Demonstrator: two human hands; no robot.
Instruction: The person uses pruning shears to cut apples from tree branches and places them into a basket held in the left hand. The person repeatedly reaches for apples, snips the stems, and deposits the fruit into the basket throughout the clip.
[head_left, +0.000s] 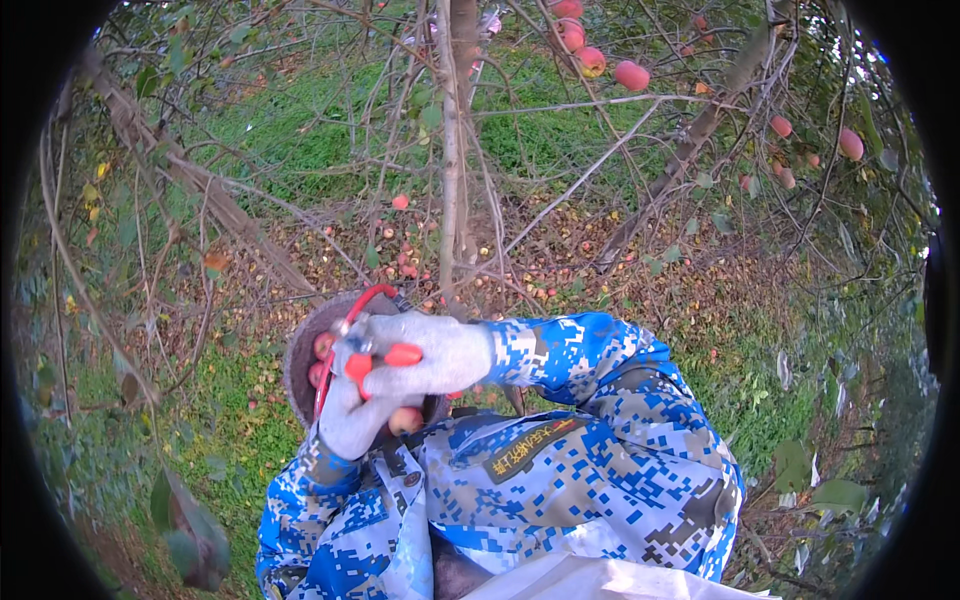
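Note:
My right hand (431, 352), in a pale work glove, reaches across from the right above a basket (300, 371). It grips orange-handled clippers (403, 355), whose metal part is blurred. Close below it is my left hand (352, 424), gloved too, at the near side of the basket. Its fingers are partly hidden behind the right hand, so what they hold is unclear. A red-covered basket handle (367, 298) arches past both hands. Red apples (319, 373) lie inside the basket. Another apple (406, 421) shows just below the gloves, beside my left hand.
A slender trunk (448, 150) rises ahead, with thick slanting boughs at left (217, 202) and right (682, 157). Apples (590, 61) hang at upper right. Fallen apples (407, 259) lie among dry leaves. Bare twigs (585, 176) cross in front, and leaves (191, 532) hang at lower left.

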